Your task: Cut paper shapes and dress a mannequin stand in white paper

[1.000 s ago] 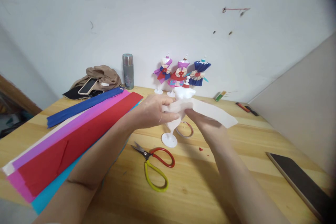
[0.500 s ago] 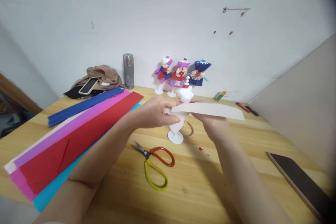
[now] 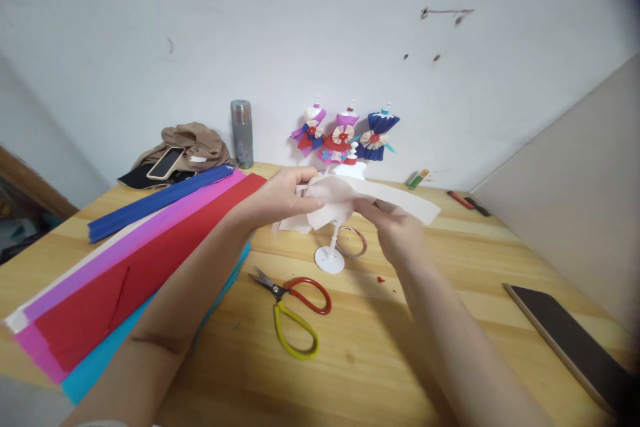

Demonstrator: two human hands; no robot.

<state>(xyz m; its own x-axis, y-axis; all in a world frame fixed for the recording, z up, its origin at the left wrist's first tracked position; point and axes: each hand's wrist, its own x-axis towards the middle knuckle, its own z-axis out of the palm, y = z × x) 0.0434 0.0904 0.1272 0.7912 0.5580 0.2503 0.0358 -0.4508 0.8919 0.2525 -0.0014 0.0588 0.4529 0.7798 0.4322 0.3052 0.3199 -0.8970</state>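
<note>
The left hand [image 3: 287, 197] pinches a long, thin, off-white paper strip [image 3: 400, 196] between thumb and fingers. The right hand [image 3: 400, 230] grasps the same strip from the other side, its fingertips partly hidden. The strip lies across the front of a small white dress-form figure [image 3: 330, 260], which leans slightly to the right, with a red collar, beaded top, slim stem and round, flat base. Half a second ago the strip ran almost straight to the right; now it bunches and curves over the body, and a loose flap hangs below the left hand.

Just behind the base lies a thin ring [image 3: 365, 240]. Nearer the viewer are open metal scissors [image 3: 277, 291] with smooth loop handles, one red, one yellow. To the left, long flat sheets of crepe-like paper [image 3: 165, 250] overlap in blue, cream, pink, red and turquoise.

Farther back, against the white wall, stand three dressed figures [image 3: 343, 135] in gathered purple, red and navy, each with a pleated cream rosette. Left of them are a grey metal flask [image 3: 243, 137] and a crumpled brown cloth [image 3: 203, 141] beside a phone [image 3: 166, 163]. A dark, flat slab [image 3: 560, 333] lies at right on the pale wooden table [image 3: 350, 380].
</note>
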